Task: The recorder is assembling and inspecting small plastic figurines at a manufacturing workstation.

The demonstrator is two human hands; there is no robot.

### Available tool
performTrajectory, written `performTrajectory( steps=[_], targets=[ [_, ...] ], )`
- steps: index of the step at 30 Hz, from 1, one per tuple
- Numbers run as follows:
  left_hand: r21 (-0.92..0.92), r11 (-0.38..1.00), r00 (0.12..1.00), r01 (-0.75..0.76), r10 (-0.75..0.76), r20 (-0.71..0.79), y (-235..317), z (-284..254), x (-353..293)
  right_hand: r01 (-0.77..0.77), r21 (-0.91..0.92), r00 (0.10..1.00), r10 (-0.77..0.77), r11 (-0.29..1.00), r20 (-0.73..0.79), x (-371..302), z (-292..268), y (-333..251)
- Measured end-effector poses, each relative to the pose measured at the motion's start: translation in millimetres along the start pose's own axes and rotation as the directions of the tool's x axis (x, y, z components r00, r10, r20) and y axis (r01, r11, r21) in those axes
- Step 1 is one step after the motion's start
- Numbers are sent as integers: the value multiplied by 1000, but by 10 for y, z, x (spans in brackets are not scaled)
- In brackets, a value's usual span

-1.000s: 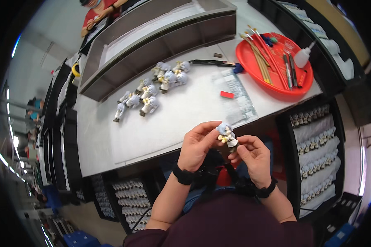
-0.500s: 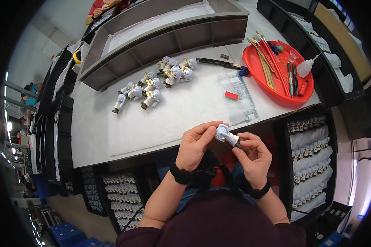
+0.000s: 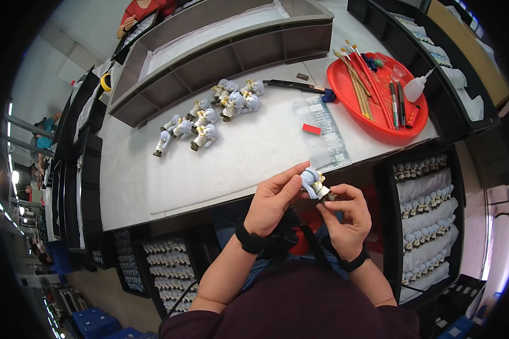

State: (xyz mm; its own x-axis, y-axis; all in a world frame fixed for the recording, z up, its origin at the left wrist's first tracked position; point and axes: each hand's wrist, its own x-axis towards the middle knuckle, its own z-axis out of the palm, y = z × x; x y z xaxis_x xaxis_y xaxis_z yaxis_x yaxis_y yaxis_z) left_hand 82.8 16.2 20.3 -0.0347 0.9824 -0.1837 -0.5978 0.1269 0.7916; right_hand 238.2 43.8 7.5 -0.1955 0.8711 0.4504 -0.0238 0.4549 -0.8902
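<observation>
Left of centre, your loose chibi figurines (image 3: 233, 104) lie clustered. Toward lower centre, your left hand (image 3: 268, 206) pinches the pale-haired figurine (image 3: 310, 181) by its head; your right hand (image 3: 349, 220) grips its dark feet. You've turned it: its face (toward the camera a second ago) points away, leaving the hair's back open to inspection. Upper right, paintbrushes (image 3: 357, 87) lie in the red tray (image 3: 342, 93).

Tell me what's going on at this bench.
A person holds a small figurine just off the table's near edge: the left hand at its pale blue hair, the right hand at its dark feet. More figurines lie clustered on the white table, near a grey bin. A red dish of brushes and pens stands to the right.
</observation>
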Motion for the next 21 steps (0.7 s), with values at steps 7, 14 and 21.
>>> performTrajectory(
  steps=[7, 14, 21],
  targets=[
    [96, 995, 999, -42, 41, 14, -27, 59, 36, -33, 36, 999, 33, 999, 14, -30, -86, 37],
    [130, 991, 999, -32, 29, 23, -82, 101, 65, -44, 79, 997, 39, 996, 71, -25, -241, 53],
    [184, 983, 999, 6, -15, 49, -141, 212, 113, -373, 541, 922, 366, 754, 125, -41, -394, 83]
  ],
)
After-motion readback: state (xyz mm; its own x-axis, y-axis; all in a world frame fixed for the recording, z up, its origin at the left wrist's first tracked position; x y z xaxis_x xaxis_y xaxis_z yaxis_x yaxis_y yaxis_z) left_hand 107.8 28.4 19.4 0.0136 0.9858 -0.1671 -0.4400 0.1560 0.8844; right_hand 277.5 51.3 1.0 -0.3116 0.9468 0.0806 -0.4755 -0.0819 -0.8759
